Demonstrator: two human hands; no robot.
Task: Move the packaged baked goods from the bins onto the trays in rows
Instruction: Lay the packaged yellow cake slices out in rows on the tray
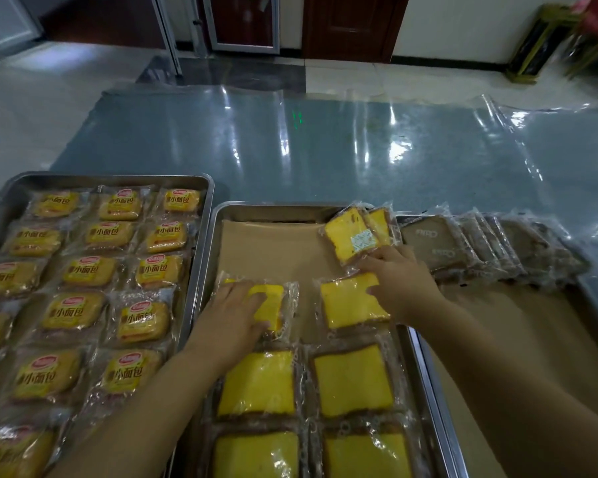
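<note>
The middle tray (277, 210) is lined with brown paper and holds clear-wrapped yellow cake slices in two columns. My left hand (233, 319) lies flat on the farthest slice of the left column (273, 305), fingers straight. My right hand (403, 281) rests with spread fingers on the farthest slice of the right column (349, 305). Its fingertips touch the lower edge of two more wrapped slices (356, 238) that lie tilted against the tray's far right corner. Four slices nearer to me (353, 381) lie in neat pairs.
A left tray (201, 182) is filled with rows of small yellow-labelled bread packs (90, 270). On the right, a paper-lined tray (518, 326) carries a leaning row of brown wrapped slices (480, 243) along its far side. Glossy plastic sheeting (325, 150) covers the table beyond.
</note>
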